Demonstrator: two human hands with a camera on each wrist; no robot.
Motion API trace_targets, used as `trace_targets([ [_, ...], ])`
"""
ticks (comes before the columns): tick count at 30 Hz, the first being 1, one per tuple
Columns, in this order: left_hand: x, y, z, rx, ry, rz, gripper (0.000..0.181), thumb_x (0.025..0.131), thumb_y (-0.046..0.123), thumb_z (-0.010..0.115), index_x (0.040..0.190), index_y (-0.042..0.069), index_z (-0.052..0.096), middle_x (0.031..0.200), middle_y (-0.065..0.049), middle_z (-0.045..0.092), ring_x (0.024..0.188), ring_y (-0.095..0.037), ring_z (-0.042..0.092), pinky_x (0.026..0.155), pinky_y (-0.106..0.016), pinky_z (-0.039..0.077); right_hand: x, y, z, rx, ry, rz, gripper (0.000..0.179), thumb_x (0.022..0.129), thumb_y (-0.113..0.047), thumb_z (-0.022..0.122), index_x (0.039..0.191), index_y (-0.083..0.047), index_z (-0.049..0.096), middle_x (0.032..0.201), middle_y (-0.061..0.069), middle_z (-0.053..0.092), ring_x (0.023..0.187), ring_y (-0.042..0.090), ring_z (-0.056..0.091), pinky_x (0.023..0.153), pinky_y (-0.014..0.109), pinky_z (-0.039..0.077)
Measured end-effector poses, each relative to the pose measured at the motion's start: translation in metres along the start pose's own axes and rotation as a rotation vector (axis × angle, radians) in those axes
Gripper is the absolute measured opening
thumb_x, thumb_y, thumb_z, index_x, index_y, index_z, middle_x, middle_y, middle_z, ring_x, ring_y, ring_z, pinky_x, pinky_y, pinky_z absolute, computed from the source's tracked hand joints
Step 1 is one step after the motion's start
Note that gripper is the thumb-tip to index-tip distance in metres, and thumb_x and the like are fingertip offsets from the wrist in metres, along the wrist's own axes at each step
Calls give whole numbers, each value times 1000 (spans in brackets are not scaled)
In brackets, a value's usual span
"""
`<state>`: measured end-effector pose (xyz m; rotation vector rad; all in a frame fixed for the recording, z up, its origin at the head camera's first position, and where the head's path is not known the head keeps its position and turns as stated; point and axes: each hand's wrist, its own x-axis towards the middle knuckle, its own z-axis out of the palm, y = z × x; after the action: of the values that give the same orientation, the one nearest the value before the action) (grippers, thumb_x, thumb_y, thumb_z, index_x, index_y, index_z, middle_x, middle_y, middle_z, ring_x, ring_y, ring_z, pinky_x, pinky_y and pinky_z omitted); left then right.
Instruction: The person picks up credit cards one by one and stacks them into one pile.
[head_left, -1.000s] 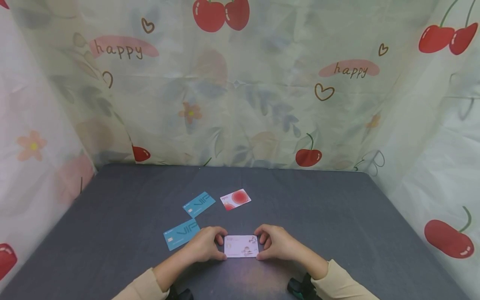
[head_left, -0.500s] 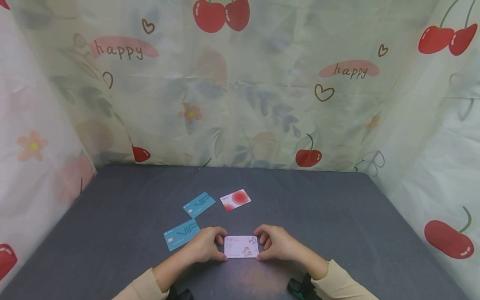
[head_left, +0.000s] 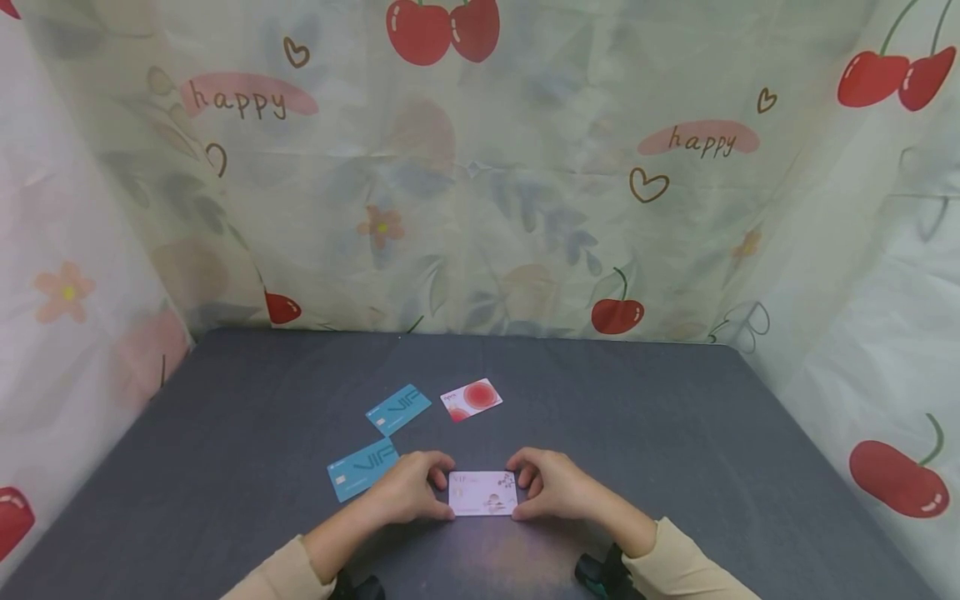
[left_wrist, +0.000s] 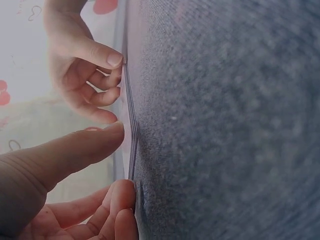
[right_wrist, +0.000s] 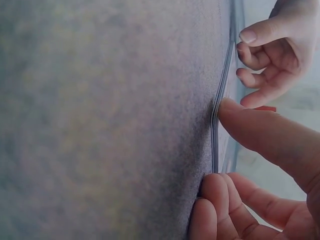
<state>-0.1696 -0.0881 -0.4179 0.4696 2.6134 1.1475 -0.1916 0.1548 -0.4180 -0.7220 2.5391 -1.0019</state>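
Note:
A stack of several cards lies near the table's front, topped by a pale pink VIP card [head_left: 482,493] with a floral print. Layered edges of the card stack [left_wrist: 131,107] show in both wrist views. My left hand [head_left: 412,488] grips the stack's left end, thumb at the near corner and forefinger at the far one. At the right end, my right hand [head_left: 558,487] holds the opposite corners the same way. In the right wrist view, the thumb and curled fingers touch the long side of the card stack [right_wrist: 215,125].
Two blue VIP cards [head_left: 363,469] lie left of centre, the nearer one partly behind my left hand. Farther back is a white card with red circles [head_left: 472,398]. The dark grey table [head_left: 637,417] meets a cherry-print curtain [head_left: 480,208] at its back and sides.

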Motion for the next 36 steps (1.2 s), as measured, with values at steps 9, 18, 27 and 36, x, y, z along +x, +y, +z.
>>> trace_targets([
  [9, 1, 0, -3, -18, -2, 6, 53, 67, 12, 82, 112, -3, 60, 83, -6, 60, 61, -13, 51, 52, -21, 41, 2, 0, -3, -12, 21, -27, 48, 66, -16, 81, 106, 0, 59, 82, 5, 59, 65, 6, 53, 60, 19, 46],
  [18, 1, 1, -11, -46, 33, 11, 52, 67, 11, 81, 113, -4, 59, 83, -8, 61, 58, -10, 54, 52, -22, 44, 8, -1, -8, -35, 54, -20, 38, 75, -19, 76, 105, -3, 61, 82, 4, 61, 65, 5, 54, 61, 18, 46],
  [27, 4, 1, -18, -77, 53, -46, 51, 69, 10, 80, 114, -2, 59, 84, -7, 60, 60, -12, 55, 54, -23, 45, 17, 3, -15, -42, 77, -28, 37, 78, -20, 74, 106, -2, 60, 83, 5, 62, 66, 7, 53, 60, 19, 45],
  [36, 10, -1, -25, -83, 107, -55, 51, 70, 12, 79, 115, -1, 59, 88, -10, 61, 62, -12, 53, 55, -24, 44, 29, 9, -20, -29, 110, 9, 38, 78, -21, 74, 108, -3, 60, 85, 4, 62, 68, 11, 54, 61, 20, 46],
])
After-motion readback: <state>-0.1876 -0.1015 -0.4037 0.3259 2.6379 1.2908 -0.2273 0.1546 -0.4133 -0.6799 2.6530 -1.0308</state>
